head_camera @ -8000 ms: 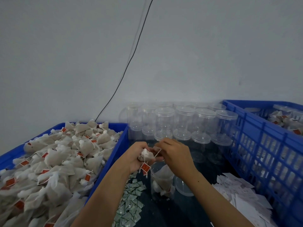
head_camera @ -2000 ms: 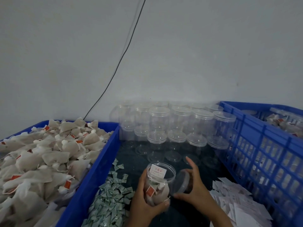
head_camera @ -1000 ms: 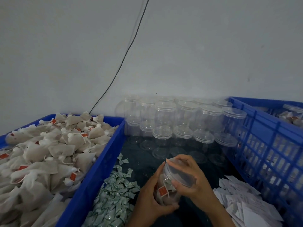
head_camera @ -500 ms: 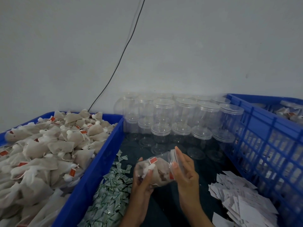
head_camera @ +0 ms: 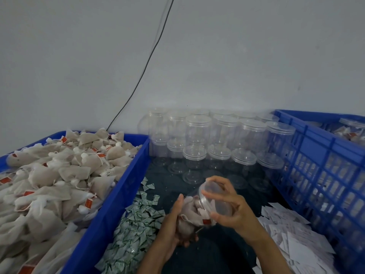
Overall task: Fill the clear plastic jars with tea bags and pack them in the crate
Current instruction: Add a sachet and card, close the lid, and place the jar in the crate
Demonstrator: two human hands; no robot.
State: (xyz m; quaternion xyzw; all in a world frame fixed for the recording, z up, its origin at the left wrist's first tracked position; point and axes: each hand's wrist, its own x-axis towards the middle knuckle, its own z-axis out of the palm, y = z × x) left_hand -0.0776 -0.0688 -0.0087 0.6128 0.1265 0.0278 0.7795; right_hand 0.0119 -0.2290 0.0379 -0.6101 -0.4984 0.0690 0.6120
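Tilted further, jar (head_camera: 194, 212) seemingly between fingers (head_camera: 214, 194).

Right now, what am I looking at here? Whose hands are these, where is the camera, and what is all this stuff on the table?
There is no machine here: these are a person's two bare hands, filmed by a camera worn on the head, looking forward and down.

The left hand holds a clear jar filled with tea bags, tilted on its side. The right hand grips the jar's clear lid at its mouth.

On the left, a blue tray is heaped with loose tea bags. At the back stand empty clear jars with lids, stacked by the wall. On the right, a blue crate holds some filled jars. On the dark table lie small green-and-white packets and white paper slips.
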